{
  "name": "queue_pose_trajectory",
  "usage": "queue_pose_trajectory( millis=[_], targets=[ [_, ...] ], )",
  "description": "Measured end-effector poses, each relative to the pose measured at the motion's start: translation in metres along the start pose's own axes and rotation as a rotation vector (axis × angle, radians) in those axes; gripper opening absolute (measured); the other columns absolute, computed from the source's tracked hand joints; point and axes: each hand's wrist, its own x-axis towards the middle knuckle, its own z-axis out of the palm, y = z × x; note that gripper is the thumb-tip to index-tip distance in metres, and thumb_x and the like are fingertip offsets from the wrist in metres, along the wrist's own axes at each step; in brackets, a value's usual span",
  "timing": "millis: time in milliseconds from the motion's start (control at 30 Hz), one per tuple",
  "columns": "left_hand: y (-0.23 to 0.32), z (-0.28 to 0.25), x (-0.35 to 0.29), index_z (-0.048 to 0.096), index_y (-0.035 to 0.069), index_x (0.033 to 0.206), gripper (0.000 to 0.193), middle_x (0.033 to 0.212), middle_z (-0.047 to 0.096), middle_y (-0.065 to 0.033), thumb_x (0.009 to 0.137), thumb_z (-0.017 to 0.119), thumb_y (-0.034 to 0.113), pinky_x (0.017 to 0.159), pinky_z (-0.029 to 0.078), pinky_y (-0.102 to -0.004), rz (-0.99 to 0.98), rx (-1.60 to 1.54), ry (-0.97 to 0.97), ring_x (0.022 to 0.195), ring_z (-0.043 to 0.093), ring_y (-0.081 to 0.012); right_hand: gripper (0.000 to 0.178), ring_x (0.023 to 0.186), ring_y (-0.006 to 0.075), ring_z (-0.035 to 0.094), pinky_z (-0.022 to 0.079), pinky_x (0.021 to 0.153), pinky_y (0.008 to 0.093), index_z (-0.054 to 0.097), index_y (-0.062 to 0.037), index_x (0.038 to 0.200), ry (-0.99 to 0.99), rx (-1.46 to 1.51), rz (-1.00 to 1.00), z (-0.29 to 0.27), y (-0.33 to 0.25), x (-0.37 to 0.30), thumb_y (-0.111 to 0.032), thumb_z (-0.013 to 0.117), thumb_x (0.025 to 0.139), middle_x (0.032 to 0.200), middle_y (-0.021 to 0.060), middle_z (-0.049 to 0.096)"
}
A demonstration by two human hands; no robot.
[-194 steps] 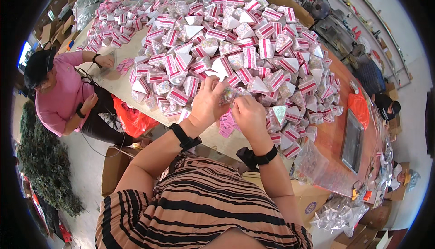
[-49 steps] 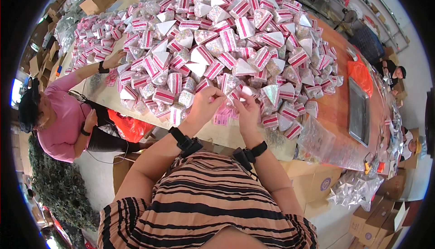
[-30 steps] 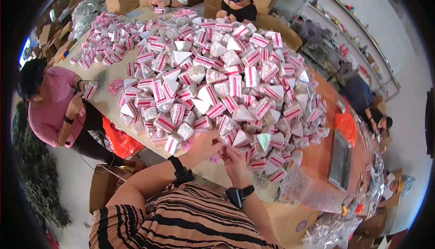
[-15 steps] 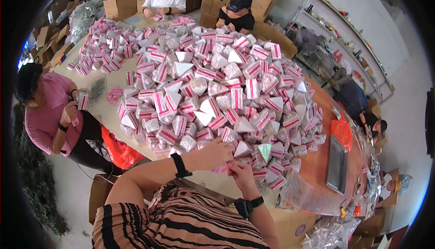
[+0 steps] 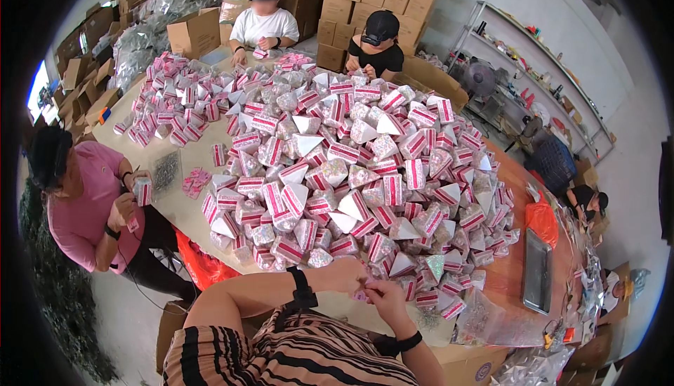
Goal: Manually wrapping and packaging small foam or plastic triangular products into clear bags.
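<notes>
A large heap of small wedge-shaped packs (image 5: 351,203), clear-wrapped with pink-and-white bands, covers the middle of the table. At its near edge my two hands meet in front of my body. My right hand (image 5: 386,299) is closed in a pinch on a small pink tag (image 5: 361,293). Close beside it, my left hand (image 5: 344,276) has its fingers bent inward against the tag. Blur and overlap hide what the left fingers grip.
A grey metal tray (image 5: 537,271) and a red plastic bag (image 5: 541,221) lie at the right. A co-worker in pink (image 5: 91,200) holds a pack at the left; two others sit across the table. Pink tags (image 5: 196,183) lie near a patch of small dark pieces (image 5: 167,171).
The view has shifted, so the scene sits lower and further right. My hands stay close together; the pink tag now shows between them.
</notes>
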Motion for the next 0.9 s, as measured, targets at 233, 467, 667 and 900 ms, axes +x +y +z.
queue_pose_trajectory(
  millis=[233,467,667,900],
  targets=[
    [-0.030,-0.013,0.010,0.069,-0.001,0.076,0.018,0.068,0.066,-0.0087,0.072,0.063,0.015,0.056,0.049,-0.0274,-0.182,-0.722,-0.322,0.061,0.064,-0.0138,0.009,0.064,0.0310,0.056,0.044,0.055,0.0408,0.061,-0.0042,0.084,0.046,-0.656,-0.335,0.017,-0.021,0.001,-0.009,0.062,0.076,0.069,0.0117,0.055],
    [-0.012,-0.009,0.072,0.066,-0.001,0.084,0.028,0.072,0.065,-0.0122,0.078,0.056,0.025,0.059,0.051,-0.0342,-0.080,-0.306,-0.295,0.064,0.064,-0.0223,0.005,0.063,0.0299,0.058,0.046,0.054,0.0365,0.062,-0.0013,0.081,0.242,-0.644,-0.220,-0.009,0.012,-0.022,-0.003,0.061,0.076,0.072,0.0138,0.060],
    [0.037,0.019,0.168,0.049,0.005,0.115,0.053,0.116,0.046,-0.0232,0.076,0.067,0.037,0.069,0.050,-0.0463,-0.010,0.274,0.409,0.100,0.055,-0.0381,0.004,0.056,0.0211,0.058,0.044,0.051,0.0287,0.062,0.0018,0.081,0.546,-0.501,-0.131,-0.059,0.018,-0.043,0.000,0.063,0.077,0.069,0.0131,0.061],
    [0.029,0.055,0.205,0.048,0.006,0.117,0.044,0.118,0.042,-0.0239,0.075,0.058,0.007,0.066,0.053,-0.0403,-0.142,0.361,0.497,0.100,0.051,-0.0385,0.004,0.056,0.0267,0.057,0.045,0.052,0.0331,0.061,0.0002,0.079,0.570,-0.386,-0.038,-0.090,0.036,-0.069,0.000,0.063,0.076,0.066,0.0138,0.058]
  ],
)
